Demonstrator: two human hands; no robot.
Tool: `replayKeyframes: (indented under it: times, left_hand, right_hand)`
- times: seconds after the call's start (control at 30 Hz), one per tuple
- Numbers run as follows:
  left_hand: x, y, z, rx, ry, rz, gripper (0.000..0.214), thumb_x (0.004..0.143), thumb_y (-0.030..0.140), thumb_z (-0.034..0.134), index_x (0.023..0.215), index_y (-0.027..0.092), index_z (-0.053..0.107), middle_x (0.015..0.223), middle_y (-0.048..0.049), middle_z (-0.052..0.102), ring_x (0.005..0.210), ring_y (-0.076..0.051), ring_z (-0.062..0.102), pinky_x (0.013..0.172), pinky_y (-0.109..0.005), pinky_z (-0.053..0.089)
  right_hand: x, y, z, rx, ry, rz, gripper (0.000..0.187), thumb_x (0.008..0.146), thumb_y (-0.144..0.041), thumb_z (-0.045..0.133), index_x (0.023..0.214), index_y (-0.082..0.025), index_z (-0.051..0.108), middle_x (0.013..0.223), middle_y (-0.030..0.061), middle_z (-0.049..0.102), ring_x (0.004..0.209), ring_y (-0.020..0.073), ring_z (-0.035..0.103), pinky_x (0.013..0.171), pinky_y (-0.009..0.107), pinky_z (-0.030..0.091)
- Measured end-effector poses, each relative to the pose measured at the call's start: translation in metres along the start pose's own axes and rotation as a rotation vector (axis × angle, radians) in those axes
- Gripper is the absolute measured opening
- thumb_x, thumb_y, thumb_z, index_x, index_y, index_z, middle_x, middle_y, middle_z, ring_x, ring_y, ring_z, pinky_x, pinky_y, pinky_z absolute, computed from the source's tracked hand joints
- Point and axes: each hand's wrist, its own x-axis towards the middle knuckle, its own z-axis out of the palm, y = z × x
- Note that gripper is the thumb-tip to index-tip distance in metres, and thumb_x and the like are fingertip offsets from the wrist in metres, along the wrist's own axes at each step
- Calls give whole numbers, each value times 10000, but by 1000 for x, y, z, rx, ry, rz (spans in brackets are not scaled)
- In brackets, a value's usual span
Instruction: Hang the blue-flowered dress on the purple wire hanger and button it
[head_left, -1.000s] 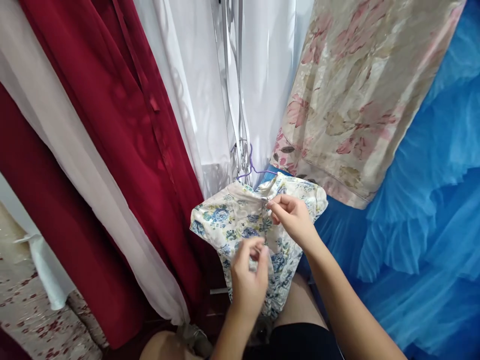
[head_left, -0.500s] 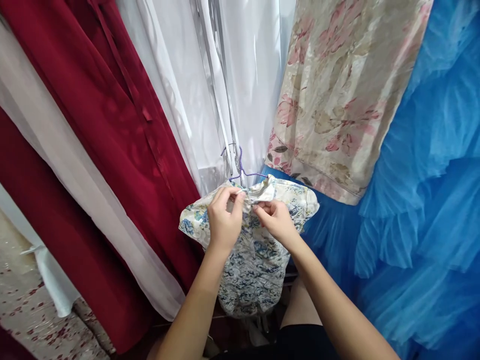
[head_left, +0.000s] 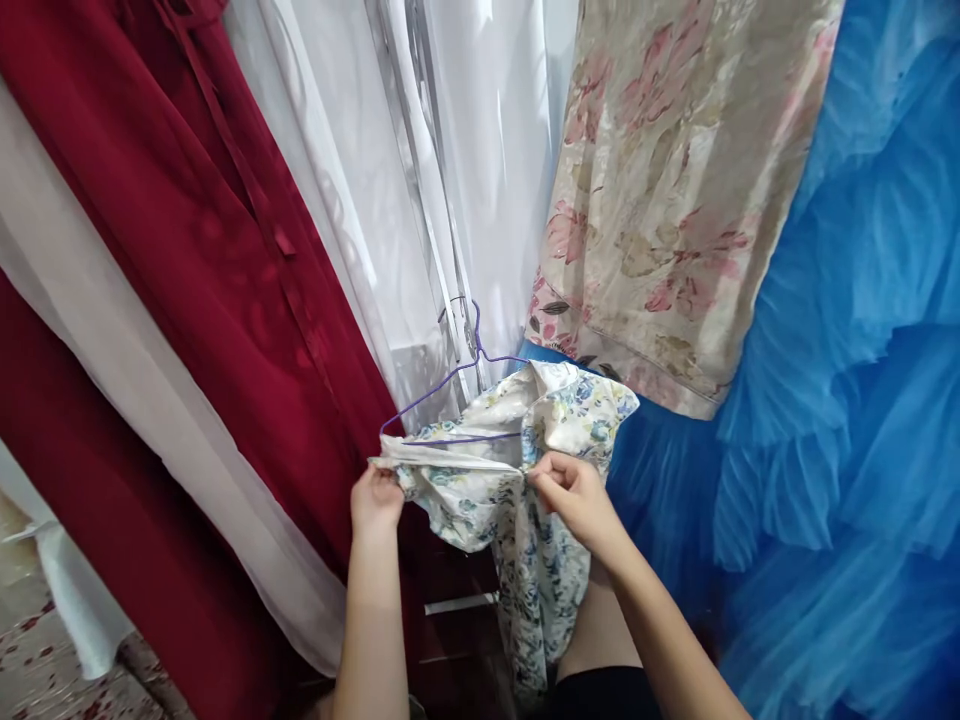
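Observation:
A white garment with a blue floral print [head_left: 555,560] hangs partly on a thin purple hanger [head_left: 427,393]. The right shoulder of the garment still covers the hanger, while the left arm and lower bar of the hanger show bare. My left hand [head_left: 377,498] is closed on the garment's edge at the left end of the hanger. Near the middle, my right hand [head_left: 574,495] pinches the garment's front edge. The cloth between my hands is stretched into a pale, straight edge.
Long red cloth [head_left: 225,290] and white cloth [head_left: 502,180] hang behind and to the left. At the right hang a beige garment with pink flowers [head_left: 667,200] and a ruffled blue tulle skirt [head_left: 840,420]. My leg [head_left: 600,630] shows below.
My left hand has moved left and down, drawing the garment's left side off the hanger. My right hand has shifted slightly right and lower, still pinching the front edge.

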Motion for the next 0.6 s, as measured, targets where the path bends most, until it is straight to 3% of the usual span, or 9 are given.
replayKeyframes:
  times: [0.1, 0.23, 0.33, 0.43, 0.5, 0.53, 0.6]
  left_hand:
    - [-31, -38, -7, 25, -39, -125, 138, 864, 115, 548, 734, 159, 561, 703, -32, 614, 660, -156, 631, 719, -298, 514]
    - [-88, -78, 0, 42, -199, -158, 68, 795, 176, 707, 810, 145, 648, 872, -63, 695, 869, -177, 682, 898, -305, 506]
    - [-130, -91, 5, 143, -416, -114, 237, 770, 320, 784, 892, 145, 682, 953, -74, 710, 964, -208, 669, 932, -301, 486]
    - [-160, -86, 4, 268, -565, -19, 332, 813, 456, 742, 942, 157, 674, 1033, -90, 703, 1036, -239, 645, 949, -314, 467]
    - [-171, -76, 3, 274, -579, 33, 324, 834, 478, 716, 911, 169, 658, 1060, -91, 687, 1058, -245, 627, 967, -324, 451]
    - [-176, -69, 3, 266, -589, 60, 310, 849, 477, 700, 894, 175, 646, 1071, -88, 676, 1057, -243, 619, 968, -328, 446]
    - [-185, -57, 4, 258, -627, 125, 278, 882, 459, 667, 873, 184, 623, 1066, -77, 652, 1017, -226, 607, 931, -320, 450]
  right_hand:
    - [-10, 20, -30, 135, 250, 45, 195, 753, -334, 670, 667, -164, 629, 480, -48, 495, 452, 103, 402, 475, 233, 287]
    - [-34, 59, -67, 337, 687, 106, 221, 684, -369, 716, 693, -157, 656, 522, -43, 490, 473, 110, 404, 469, 241, 308]
    - [-52, 86, -77, 349, 980, 102, 218, 642, -393, 672, 698, -192, 609, 557, -28, 531, 472, 140, 448, 459, 267, 341]
    - [-61, 96, -73, 293, 1121, 49, 189, 667, -386, 627, 747, -222, 576, 637, -21, 580, 523, 161, 498, 483, 277, 374]
    - [-62, 90, -64, 246, 1112, 12, 144, 704, -346, 629, 779, -225, 604, 708, -11, 613, 615, 171, 550, 555, 278, 428]
    - [-62, 84, -58, 208, 1006, 7, 117, 734, -335, 627, 770, -223, 623, 733, -2, 628, 667, 180, 574, 606, 282, 454]
    - [-61, 69, -42, 126, 575, 55, 177, 794, -354, 615, 698, -209, 646, 724, 24, 648, 721, 205, 604, 682, 301, 486]
